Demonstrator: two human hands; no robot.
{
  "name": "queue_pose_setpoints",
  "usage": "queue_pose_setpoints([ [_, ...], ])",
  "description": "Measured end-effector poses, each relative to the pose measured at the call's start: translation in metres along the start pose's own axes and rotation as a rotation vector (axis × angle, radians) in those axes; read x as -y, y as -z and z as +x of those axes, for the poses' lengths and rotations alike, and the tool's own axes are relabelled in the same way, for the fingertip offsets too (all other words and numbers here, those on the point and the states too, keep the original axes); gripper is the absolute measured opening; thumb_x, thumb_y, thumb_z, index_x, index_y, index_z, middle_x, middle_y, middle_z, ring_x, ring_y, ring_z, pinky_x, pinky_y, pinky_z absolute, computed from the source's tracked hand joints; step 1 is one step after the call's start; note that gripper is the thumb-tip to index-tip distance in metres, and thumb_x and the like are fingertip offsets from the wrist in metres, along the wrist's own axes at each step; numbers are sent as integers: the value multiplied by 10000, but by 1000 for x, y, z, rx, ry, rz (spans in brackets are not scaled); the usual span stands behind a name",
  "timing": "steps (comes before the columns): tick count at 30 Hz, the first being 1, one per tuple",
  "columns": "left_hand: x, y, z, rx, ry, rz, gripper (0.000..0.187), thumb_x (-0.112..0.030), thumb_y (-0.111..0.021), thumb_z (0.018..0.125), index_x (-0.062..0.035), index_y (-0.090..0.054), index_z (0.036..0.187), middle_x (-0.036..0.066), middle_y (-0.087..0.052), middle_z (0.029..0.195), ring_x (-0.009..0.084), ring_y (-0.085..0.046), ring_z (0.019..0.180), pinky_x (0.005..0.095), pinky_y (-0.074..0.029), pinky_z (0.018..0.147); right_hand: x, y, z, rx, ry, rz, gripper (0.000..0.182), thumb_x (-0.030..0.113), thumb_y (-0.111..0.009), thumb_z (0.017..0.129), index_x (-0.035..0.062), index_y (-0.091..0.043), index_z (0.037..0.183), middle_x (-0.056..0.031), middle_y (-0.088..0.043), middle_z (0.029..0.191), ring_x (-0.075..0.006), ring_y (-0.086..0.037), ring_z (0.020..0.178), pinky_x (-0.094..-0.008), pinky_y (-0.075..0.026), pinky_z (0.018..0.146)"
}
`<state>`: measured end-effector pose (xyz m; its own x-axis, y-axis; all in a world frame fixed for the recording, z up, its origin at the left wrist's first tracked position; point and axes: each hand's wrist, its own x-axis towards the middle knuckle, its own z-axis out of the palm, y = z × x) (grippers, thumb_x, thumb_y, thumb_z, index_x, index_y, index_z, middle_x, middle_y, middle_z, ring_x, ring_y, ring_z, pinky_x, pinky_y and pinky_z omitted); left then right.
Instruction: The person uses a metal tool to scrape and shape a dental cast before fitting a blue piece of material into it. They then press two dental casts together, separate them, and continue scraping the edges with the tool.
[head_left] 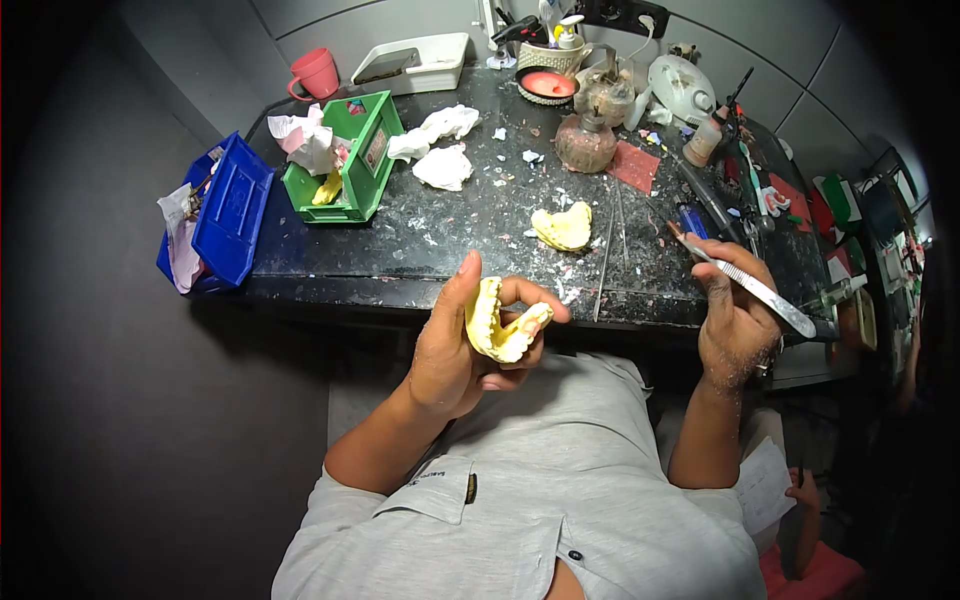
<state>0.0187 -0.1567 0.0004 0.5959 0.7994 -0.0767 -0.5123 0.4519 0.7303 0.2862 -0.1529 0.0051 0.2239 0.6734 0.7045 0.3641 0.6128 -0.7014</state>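
Observation:
My left hand (455, 350) grips a yellow plaster dental cast (500, 325) with teeth showing, held up in front of my chest near the bench's front edge. My right hand (735, 320) holds a slim metal carving tool (745, 282) like a pen, its tip pointing up and left over the bench's right side. A second yellow dental cast (563, 227) lies on the black speckled bench (400, 240), between the two hands and farther from me.
A green bin (372, 165) and a blue bin (228, 215) stand at the left. White plaster lumps (443, 165), a glass spirit lamp (585, 142), a pink cup (316, 72), a white tray (425, 60) and several tools crowd the back and right.

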Motion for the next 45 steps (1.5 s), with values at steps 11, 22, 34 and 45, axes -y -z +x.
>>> queue_pose_setpoints([
  [11,-2,-1,0,109,23,-77,978,-711,-123,1011,129,-623,1051,41,-482,611,105,-419,473,214,-309,362,-46,15,10,-10,-122,-90,140,70,-670,970,-68,-689,954,-92,-710,899,-151,-699,863,-287,-590,794],
  [22,5,-8,-2,-107,-190,444,986,-723,-89,1004,83,-657,997,20,-518,648,110,-488,517,234,-336,440,-44,21,7,29,-282,-90,116,57,-594,1017,-58,-611,1020,-138,-712,905,-179,-730,810,-305,-623,797],
  [34,14,-10,-1,-164,-334,591,1046,-838,-94,929,49,-632,1063,37,-598,751,82,-504,595,211,-371,516,53,-34,-19,563,277,111,269,-66,-700,863,-26,-673,1128,-217,-718,1122,-338,-724,1051,-382,-622,866],
  [45,11,-8,-7,-173,-300,675,1039,-860,-132,912,39,-612,1113,77,-656,928,114,-633,819,217,-499,638,52,-49,-27,565,332,42,260,-38,-763,831,-28,-680,1076,-202,-735,1076,-343,-723,1066,-393,-609,889],
])
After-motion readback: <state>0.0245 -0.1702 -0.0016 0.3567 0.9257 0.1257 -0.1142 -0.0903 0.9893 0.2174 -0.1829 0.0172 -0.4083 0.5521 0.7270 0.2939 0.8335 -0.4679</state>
